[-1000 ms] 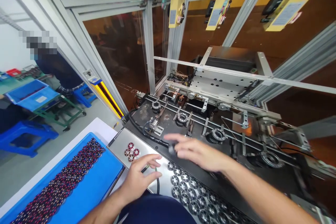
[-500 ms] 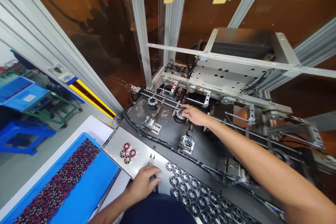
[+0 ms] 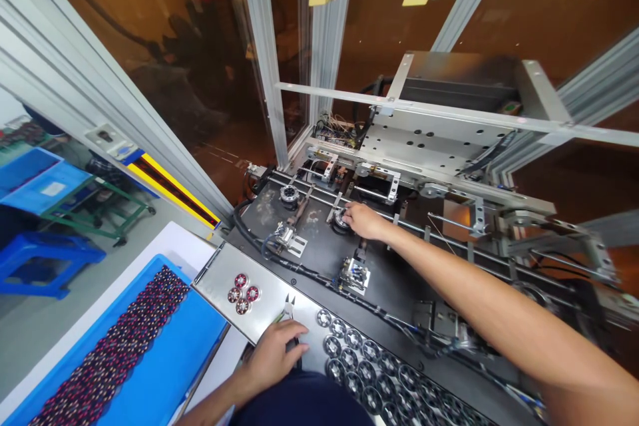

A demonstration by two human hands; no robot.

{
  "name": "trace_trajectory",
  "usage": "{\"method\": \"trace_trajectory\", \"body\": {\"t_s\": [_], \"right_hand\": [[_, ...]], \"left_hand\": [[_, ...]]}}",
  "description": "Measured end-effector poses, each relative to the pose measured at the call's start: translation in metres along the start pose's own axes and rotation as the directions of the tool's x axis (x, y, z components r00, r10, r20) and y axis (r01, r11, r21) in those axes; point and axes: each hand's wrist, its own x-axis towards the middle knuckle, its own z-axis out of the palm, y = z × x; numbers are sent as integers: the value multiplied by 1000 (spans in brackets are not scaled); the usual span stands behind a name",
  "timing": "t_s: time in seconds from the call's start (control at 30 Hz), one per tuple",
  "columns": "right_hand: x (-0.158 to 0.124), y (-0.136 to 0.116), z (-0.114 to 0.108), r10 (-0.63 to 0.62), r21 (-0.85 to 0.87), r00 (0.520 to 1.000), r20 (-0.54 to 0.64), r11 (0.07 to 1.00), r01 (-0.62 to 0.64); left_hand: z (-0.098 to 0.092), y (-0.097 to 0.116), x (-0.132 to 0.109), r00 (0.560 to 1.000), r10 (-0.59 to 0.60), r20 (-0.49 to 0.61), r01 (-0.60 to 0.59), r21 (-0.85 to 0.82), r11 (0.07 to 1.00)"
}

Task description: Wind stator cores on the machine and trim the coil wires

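My right hand point(image 3: 363, 219) reaches over the black machine plate, its fingers closed on the rim of a round metal part point(image 3: 341, 218) in a dark round holder. The fingers cover the part's right side. My left hand point(image 3: 274, 353) rests at the near edge of the metal tray, thumb and fingers apart. Beside and partly beneath it lie cutting pliers point(image 3: 288, 308), jaws pointing away from me; the hand hides most of their handles. A second round part point(image 3: 289, 196) sits on another holder farther left.
Several red-and-silver wound cores point(image 3: 242, 294) lie on the metal tray point(image 3: 224, 266). Rows of silver-black rings point(image 3: 367, 369) fill its right side. A blue bin point(image 3: 164, 346) holds many wound cores at left. Small clamps point(image 3: 355, 274), cables and a rail point(image 3: 319, 194) surround the holders.
My right hand's fingers have curled in more over the round metal part, and the hand has shifted slightly left. My left hand has moved only a little.
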Motion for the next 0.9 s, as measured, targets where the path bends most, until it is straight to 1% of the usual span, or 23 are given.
{"method": "trace_trajectory", "body": {"t_s": [0.1,0.2,0.27,0.33,0.4,0.5,0.57,0.67,0.77,0.83,0.9], "right_hand": [[2,2,4,27,-2,1000,12,1000,-27],[5,2,5,29,-9,999,25,1000,-28],[4,0,3,18,-28,1000,21,999,-17],[1,-5,0,-2,-64,1000,-11,998,1],[-7,-11,-3,-38,-112,997,-67,993,30],[-25,-15,-8,-116,-194,982,-151,977,86],[-40,-13,-11,-182,-241,970,-163,960,140],[-58,-7,-9,-273,-281,956,-109,931,233],[-65,-3,-3,-308,-286,949,-69,917,277],[-63,-3,-1,-310,-276,947,-82,920,277],[-60,-8,-4,-311,-255,942,-124,928,273]], "left_hand": [[-1,-3,-1,1000,13,8,-13,20,1000],[-1,-5,-1,999,36,28,-37,54,998],[1,-4,-2,996,65,53,-69,86,994],[6,-3,-1,989,111,97,-122,121,985],[14,0,0,973,165,162,-190,157,969],[26,5,0,937,230,261,-288,211,934],[33,7,-2,921,247,301,-326,246,913],[40,8,-8,915,242,322,-336,282,898],[44,7,-15,924,220,312,-315,300,900],[46,8,-19,934,199,295,-290,305,907],[47,9,-20,945,184,271,-264,298,917]]}}
